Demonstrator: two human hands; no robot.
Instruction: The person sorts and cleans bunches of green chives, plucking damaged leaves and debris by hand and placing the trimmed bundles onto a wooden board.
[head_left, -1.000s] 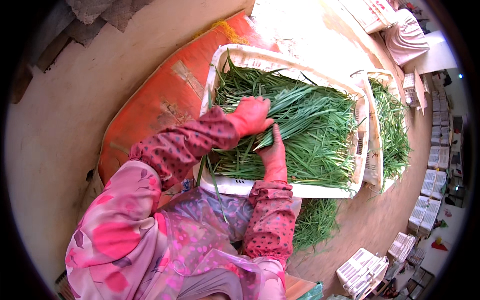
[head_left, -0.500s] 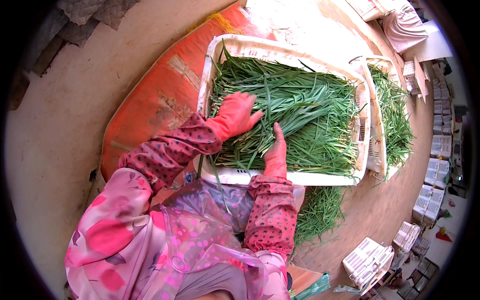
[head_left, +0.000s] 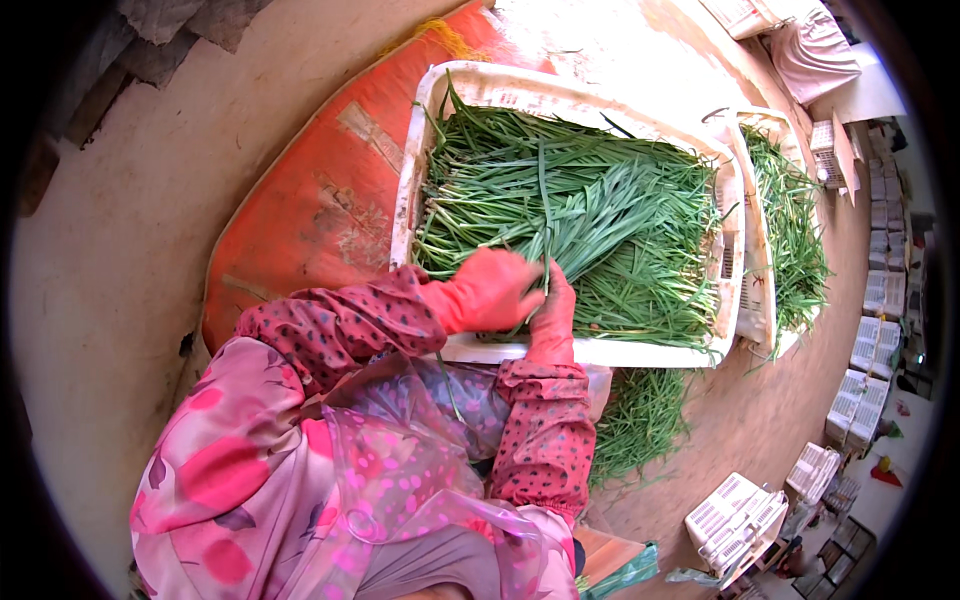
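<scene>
While a bundle of long green blades is gripped near its lower end by the right hand, the left hand is held close beside it, fingers bent; that hand is blurred, and whether anything is pinched by it cannot be told. The right hand's fingers are partly hidden. The bundle is laid slantwise over flat, layered greens inside a slotted white plastic crate with a rounded, soiled rim. A second white crate, also filled with greens, is set just to the right. Spotted red sleeves and a clear, pink-dotted plastic apron are worn. At left, an orange sheet is scuffed and stained. A heap of greens, near right, is partly concealed. The far floor is washed out by glare.
</scene>
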